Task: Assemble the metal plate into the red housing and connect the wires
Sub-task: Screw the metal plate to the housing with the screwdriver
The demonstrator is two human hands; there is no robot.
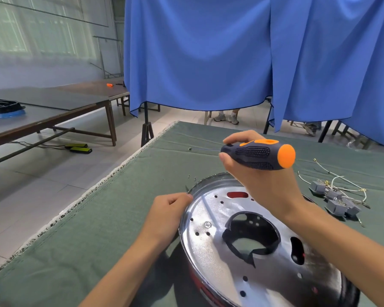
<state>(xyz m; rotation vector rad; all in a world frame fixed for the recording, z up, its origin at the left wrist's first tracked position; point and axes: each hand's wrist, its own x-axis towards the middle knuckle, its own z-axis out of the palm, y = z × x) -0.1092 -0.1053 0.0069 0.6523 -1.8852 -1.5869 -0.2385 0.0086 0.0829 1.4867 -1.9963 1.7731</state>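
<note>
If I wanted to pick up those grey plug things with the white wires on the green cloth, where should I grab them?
Probably take one of the grey connector blocks by its flat sides, coming down from above with your fingers. The blocks look boxy and firm and lie low on the green cloth. The white wires are thin, looped and tangled, so pulling those would likely drag the whole bunch along.

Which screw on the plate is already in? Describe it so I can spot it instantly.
Start at the round metal plate on the green cloth. Look at its left side, between the big central cutout and the rim near the left hand. The seated screw is a shiny washer-headed disc; the spots around it are dark empty holes.
</note>
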